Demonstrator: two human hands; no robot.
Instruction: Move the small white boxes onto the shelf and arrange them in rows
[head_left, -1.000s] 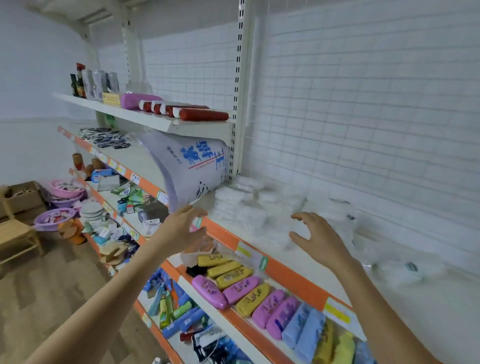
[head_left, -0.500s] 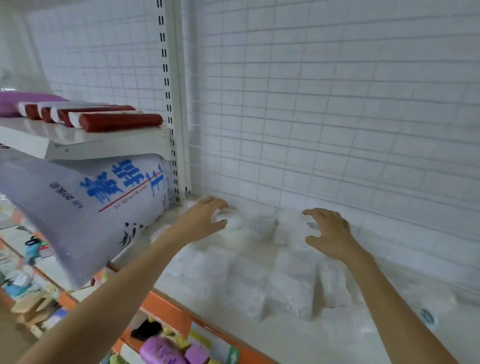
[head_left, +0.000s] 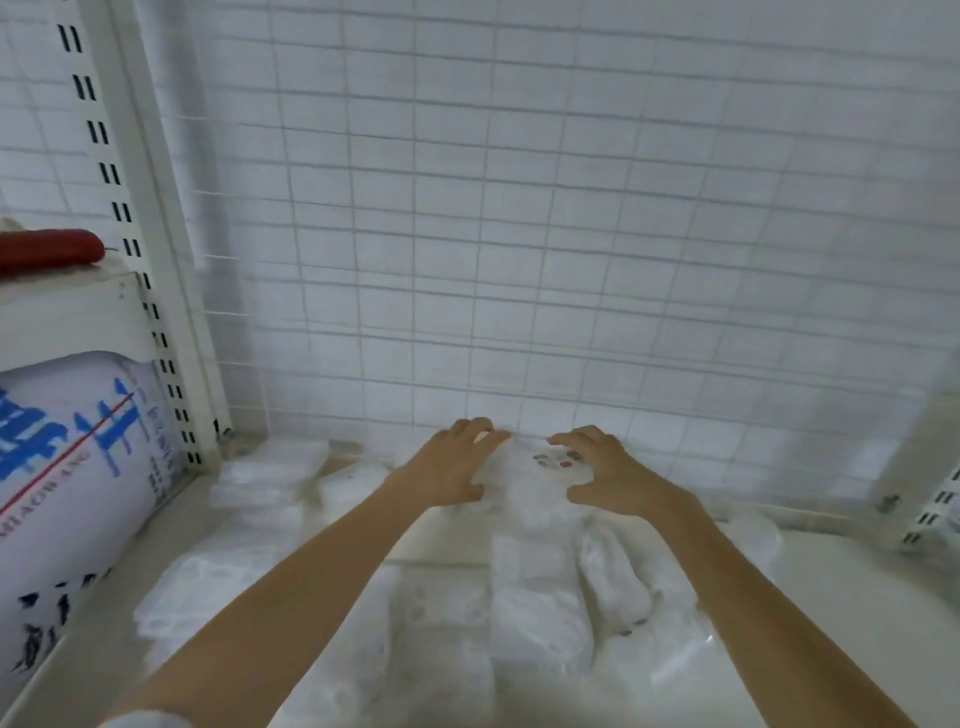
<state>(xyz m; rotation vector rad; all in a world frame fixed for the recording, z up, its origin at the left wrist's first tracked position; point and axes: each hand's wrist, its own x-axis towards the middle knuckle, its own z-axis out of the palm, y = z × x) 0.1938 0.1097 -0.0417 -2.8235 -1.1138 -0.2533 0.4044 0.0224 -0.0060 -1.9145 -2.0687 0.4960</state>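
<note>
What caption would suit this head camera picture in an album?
Both hands, left hand and right hand, close around a white box at the back of the shelf.

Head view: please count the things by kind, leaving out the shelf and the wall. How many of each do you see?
Hands: 2 (left, right)
Red roll: 1
Sack with blue print: 1
White boxes: too blurred to count
Total counted: 4

My left hand (head_left: 447, 470) and right hand (head_left: 602, 473), fingers curled, flanked a small white box (head_left: 524, 467) at the shelf (head_left: 857, 597) back. Blurred white boxes (head_left: 519, 597) lay nearer. Blue-printed sack (head_left: 67, 467) left.
</note>
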